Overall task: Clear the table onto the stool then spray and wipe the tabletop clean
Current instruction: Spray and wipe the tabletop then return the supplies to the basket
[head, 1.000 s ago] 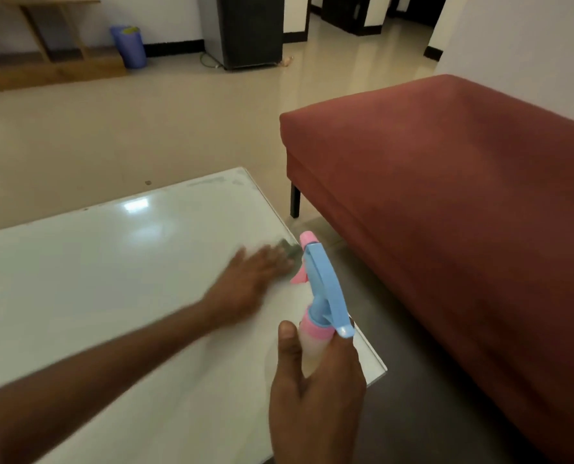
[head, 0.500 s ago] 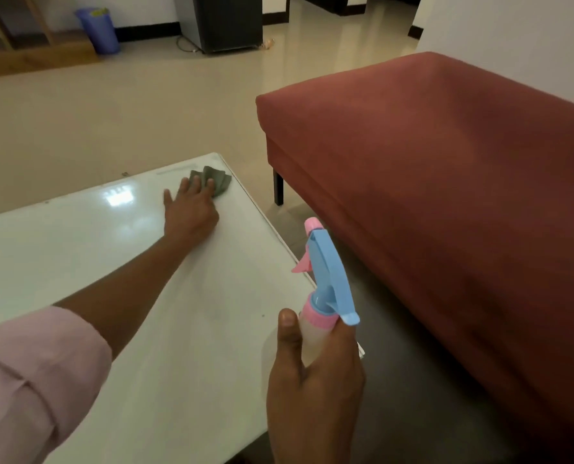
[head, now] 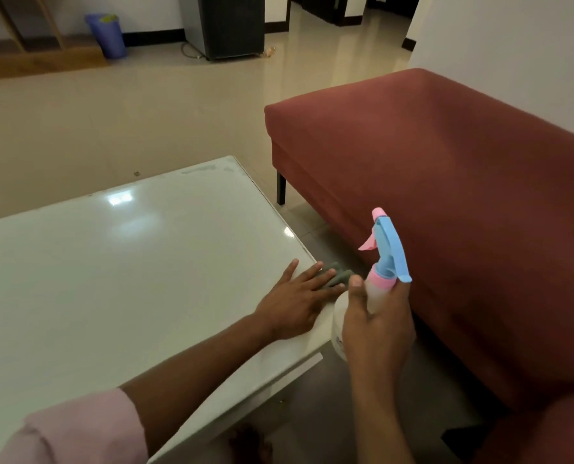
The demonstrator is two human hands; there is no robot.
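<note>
The glossy white tabletop [head: 118, 262] fills the lower left of the head view. My left hand [head: 295, 301] lies flat with straight fingers on a grey cloth [head: 337, 277], pressing it at the table's right edge near the front corner. Most of the cloth is hidden under the fingers. My right hand [head: 377, 326] grips a spray bottle [head: 384, 259] with a clear body, pink collar and blue trigger head. The bottle is upright just off the table's right edge, nozzle pointing away toward the far end of the table.
A red-brown upholstered sofa [head: 446, 182] runs along the right, close to the table, with a dark leg [head: 280, 189] near the table's far corner. Beige tiled floor [head: 94, 122] lies beyond. A blue bin [head: 106, 35] and a dark cabinet [head: 227, 25] stand far back.
My left hand has swept the cloth from the table's far right corner back to the near right edge. The right hand keeps holding the bottle in about the same place.
</note>
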